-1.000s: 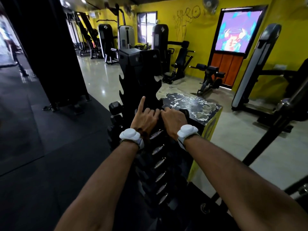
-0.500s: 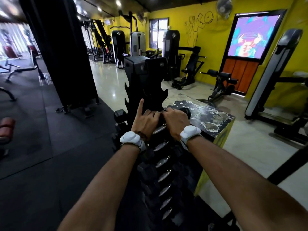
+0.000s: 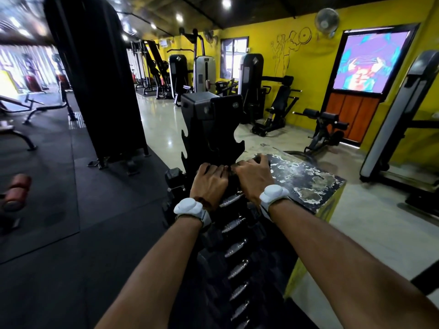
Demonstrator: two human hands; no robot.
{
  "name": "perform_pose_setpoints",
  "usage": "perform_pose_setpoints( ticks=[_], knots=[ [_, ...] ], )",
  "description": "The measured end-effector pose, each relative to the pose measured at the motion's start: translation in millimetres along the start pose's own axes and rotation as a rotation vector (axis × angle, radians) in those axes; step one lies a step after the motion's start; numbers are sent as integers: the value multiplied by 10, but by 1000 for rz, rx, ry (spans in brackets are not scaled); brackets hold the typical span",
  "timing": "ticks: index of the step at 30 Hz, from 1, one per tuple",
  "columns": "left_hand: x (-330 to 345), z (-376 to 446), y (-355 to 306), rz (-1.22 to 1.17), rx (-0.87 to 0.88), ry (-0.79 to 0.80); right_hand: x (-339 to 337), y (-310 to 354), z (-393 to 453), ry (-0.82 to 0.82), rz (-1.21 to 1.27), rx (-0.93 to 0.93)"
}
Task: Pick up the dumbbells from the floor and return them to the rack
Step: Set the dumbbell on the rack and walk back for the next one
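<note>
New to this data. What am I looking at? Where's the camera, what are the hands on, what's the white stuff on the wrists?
There is no robot here: a person works bare-handed, and the single wide-angle camera sits on their head, looking forward and down, so both forearms reach in from the bottom edge.

The left hand and right hand are side by side, curled over something dark at the upper part of a tall black dumbbell rack. It is probably a dumbbell being seated, but the hands hide it.

Below the hands a column of racked dumbbells shows as silver handles between black heads.

The white wristbands look like worn trackers; their purpose is not visible.

Right of the rack stands a worn box with a black, chipped top. Gym machines line the yellow wall behind.
</note>
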State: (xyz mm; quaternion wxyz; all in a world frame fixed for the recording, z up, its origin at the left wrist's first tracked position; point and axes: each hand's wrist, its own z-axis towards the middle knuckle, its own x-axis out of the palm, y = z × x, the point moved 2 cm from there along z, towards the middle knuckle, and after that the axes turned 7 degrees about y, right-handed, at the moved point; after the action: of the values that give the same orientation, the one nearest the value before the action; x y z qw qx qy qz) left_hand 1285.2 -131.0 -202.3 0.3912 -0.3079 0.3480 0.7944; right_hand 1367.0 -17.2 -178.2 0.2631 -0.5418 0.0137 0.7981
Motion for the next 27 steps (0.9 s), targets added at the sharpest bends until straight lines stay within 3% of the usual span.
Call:
perform_pose_setpoints(
  ticks=[7,21,27],
  knots=[
    [71,41,-33,11,-26,24,142,-10,79,54,18,14],
    [272,126,-75,-71,-154,125,359,-69,204,14,73,-47],
    [269,138,-67,-73,-173,124,346,-46,266,97,126,-52]
  ],
)
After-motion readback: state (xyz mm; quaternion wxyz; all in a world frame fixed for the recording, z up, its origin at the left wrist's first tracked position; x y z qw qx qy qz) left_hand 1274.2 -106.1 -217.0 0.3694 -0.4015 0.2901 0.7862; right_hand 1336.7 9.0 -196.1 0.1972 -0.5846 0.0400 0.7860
